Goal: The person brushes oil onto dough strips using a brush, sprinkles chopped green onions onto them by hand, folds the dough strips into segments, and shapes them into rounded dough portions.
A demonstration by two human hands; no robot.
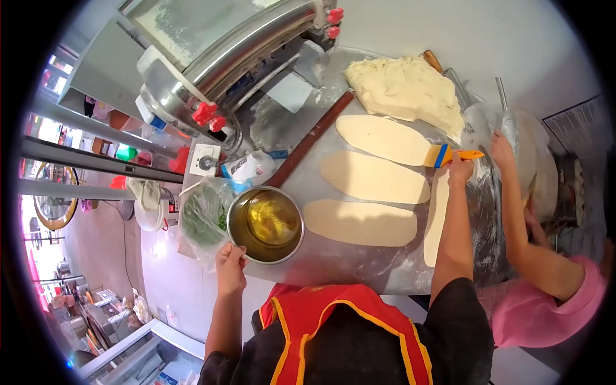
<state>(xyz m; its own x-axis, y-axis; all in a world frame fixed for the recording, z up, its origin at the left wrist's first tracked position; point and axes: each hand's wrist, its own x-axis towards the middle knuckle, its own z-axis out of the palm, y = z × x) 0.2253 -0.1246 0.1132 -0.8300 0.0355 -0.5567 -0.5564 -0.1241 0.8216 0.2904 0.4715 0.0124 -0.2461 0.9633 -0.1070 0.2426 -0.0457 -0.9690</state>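
My left hand (pixel 231 264) pinches the near rim of a round metal bowl (pixel 242 239) with yellow oil (pixel 273 218) in it. In my right hand (pixel 460 171) is a pastry brush (pixel 442 156) with an orange handle and a blue band. Its bristles touch the right end of the farthest long oval dough sheet (pixel 378 138). Nearer to me lie a middle dough sheet (pixel 375 176) and a near one (pixel 360 222), side by side on the metal table (pixel 308 269). Under my right forearm another dough strip (pixel 437 215) is partly hidden.
A big dough mass (pixel 407 90) lies at the back. A rolling pin (pixel 311 138) slants left of the sheets. Beyond it stands a dough-rolling machine (pixel 224 48). A plastic bag of greens (pixel 204 215) touches the bowl's left side. At right, a co-worker's arm (pixel 513 199) reaches over the table.
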